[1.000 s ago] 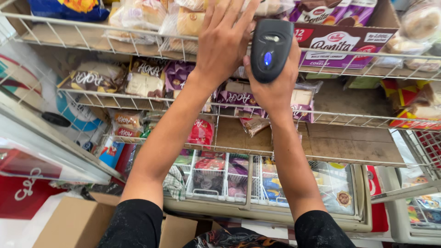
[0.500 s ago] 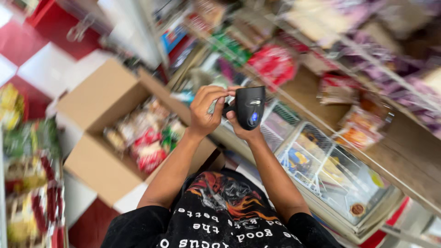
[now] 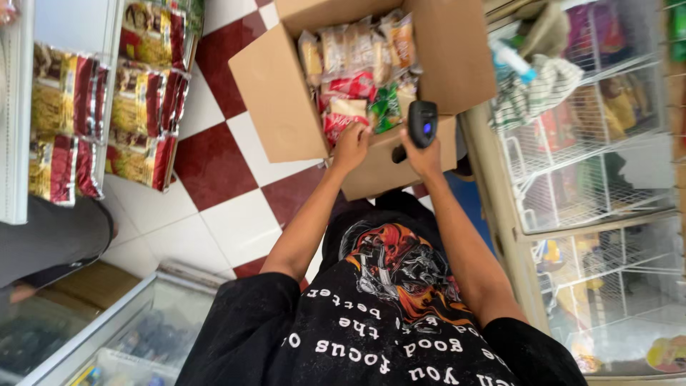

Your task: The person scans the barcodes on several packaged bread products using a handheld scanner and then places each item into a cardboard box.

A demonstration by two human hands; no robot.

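One open cardboard box (image 3: 286, 107) sits on the red-and-white tiled floor (image 3: 214, 207), its flaps spread wide, and it holds a crowd of snack packets (image 3: 357, 64) in clear, red and green wrappers. The box stands between a shelf of red-and-yellow packets (image 3: 100, 107) at the left and a wire rack (image 3: 593, 164) at the right, where a striped cloth (image 3: 536, 89) lies over the top corner. A glass-topped cabinet (image 3: 121, 329) shows at the lower left.

The person's left hand (image 3: 351, 145) reaches over the near edge of the box, fingers curled down onto a red-and-white packet (image 3: 341, 118) at the front of the pile; whether it truly grips the packet or only touches it cannot be told. The right hand (image 3: 423, 156) is closed around the handle of a black handheld scanner (image 3: 421, 123), which is held upright just above the near wall of the box, its blue-lit face turned toward the camera.
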